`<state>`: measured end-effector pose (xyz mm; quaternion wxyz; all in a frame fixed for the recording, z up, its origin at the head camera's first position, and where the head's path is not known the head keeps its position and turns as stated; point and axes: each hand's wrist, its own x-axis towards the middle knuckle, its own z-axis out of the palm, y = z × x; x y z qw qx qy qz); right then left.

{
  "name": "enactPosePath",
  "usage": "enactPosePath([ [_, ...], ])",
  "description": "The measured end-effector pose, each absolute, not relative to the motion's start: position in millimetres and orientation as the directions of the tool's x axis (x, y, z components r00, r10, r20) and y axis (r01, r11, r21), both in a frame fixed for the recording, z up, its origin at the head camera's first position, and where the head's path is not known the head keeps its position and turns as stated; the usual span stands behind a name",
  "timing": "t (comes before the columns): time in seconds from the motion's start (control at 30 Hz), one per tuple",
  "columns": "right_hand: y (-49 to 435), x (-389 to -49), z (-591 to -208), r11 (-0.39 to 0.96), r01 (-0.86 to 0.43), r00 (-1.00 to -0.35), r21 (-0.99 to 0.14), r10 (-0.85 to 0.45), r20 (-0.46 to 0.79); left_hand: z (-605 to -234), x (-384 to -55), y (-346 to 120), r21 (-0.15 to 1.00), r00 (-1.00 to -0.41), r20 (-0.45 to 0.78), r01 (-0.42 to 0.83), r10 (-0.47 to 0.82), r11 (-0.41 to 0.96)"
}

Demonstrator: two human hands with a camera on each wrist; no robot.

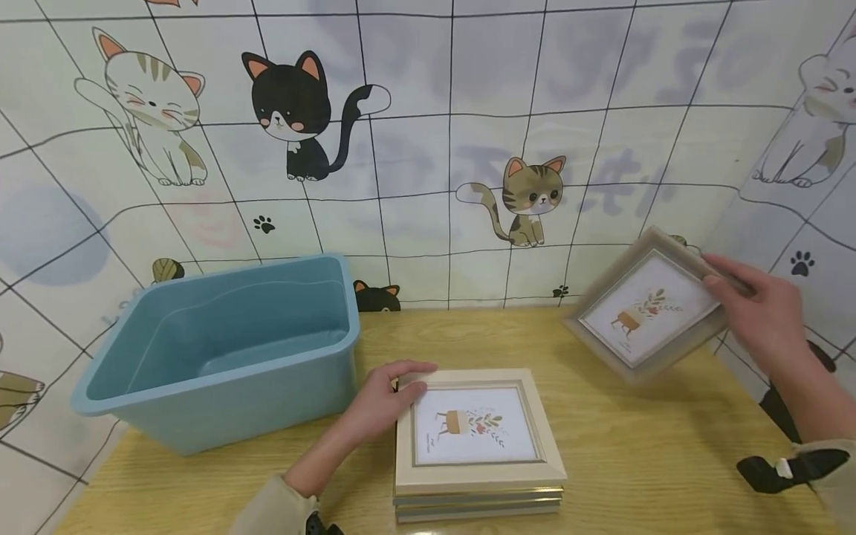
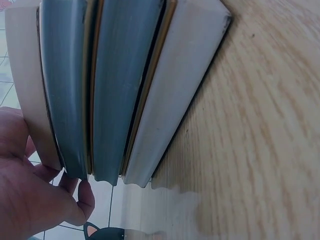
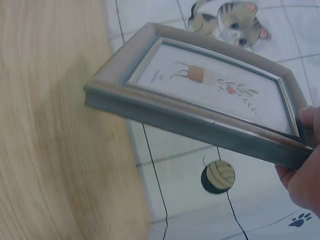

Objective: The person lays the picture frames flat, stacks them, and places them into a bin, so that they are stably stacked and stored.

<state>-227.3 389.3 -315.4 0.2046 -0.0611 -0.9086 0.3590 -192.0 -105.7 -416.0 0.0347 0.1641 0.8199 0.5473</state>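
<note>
In the head view my right hand grips a taupe picture frame by one corner, tilted and raised over the right of the table. Its print shows a plant in an orange pot; the right wrist view shows a blue-grey side edge. My left hand holds the far left corner of a cream picture frame, thumb on its face. That frame tops a stack of several frames, whose lower frames have blue-grey and pale edges with gold lines between them in the left wrist view.
A blue plastic bin stands on the left of the wooden table, its inside bare in view. Behind the table hangs a white gridded covering with cartoon cats. The stack sits near the table's front middle.
</note>
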Motion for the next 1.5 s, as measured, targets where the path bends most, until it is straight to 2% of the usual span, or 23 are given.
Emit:
enactPosePath([
  [0.23,373.5,-206.4,-315.3,0.509,-0.101,-0.908,-0.855,0.303,0.288,-411.9,-191.3,-103.2,0.896,-0.940,0.131,0.248,0.316,0.367],
  [0.43,353.5,-192.3,-304.4,0.486,-0.097,-0.916,-0.869,0.298,0.269,-405.4,-190.1,-100.1,0.869,-0.930,0.183,0.304,0.318,0.390],
  [0.5,346.7,-188.2,-301.6,0.429,-0.126,-0.918,-0.895,0.291,0.269,-401.6,-189.5,-98.6,0.859,-0.929,0.197,0.317,0.313,0.402],
  [0.63,334.3,-181.3,-298.4,0.137,-0.218,-0.941,-0.966,0.233,0.245,-388.6,-186.1,-96.9,0.834,-0.924,0.246,0.356,0.294,0.422],
  [0.73,326.6,-175.8,-296.9,-0.068,-0.238,-0.959,-0.969,0.177,0.223,-376.2,-183.4,-94.6,0.828,-0.900,0.319,0.417,0.298,0.375],
  [0.8,320.5,-172.9,-296.5,-0.119,-0.241,-0.964,-0.963,0.146,0.223,-368.8,-181.8,-92.9,0.825,-0.874,0.375,0.466,0.308,0.320],
  [0.9,310.5,-169.0,-297.1,-0.163,-0.240,-0.969,-0.957,0.100,0.226,-360.0,-180.3,-89.3,0.822,-0.836,0.442,0.522,0.325,0.226],
  [1.13,282.0,-160.1,-303.4,-0.088,-0.251,-0.968,-0.964,-0.009,0.252,-339.1,-171.9,-77.5,0.778,-0.721,0.559,0.627,0.410,0.043],
  [1.5,237.2,-151.7,-306.2,0.002,-0.335,-0.933,-0.942,-0.142,0.331,-333.2,-165.2,-65.1,0.745,-0.615,0.611,0.660,0.499,-0.098],
])
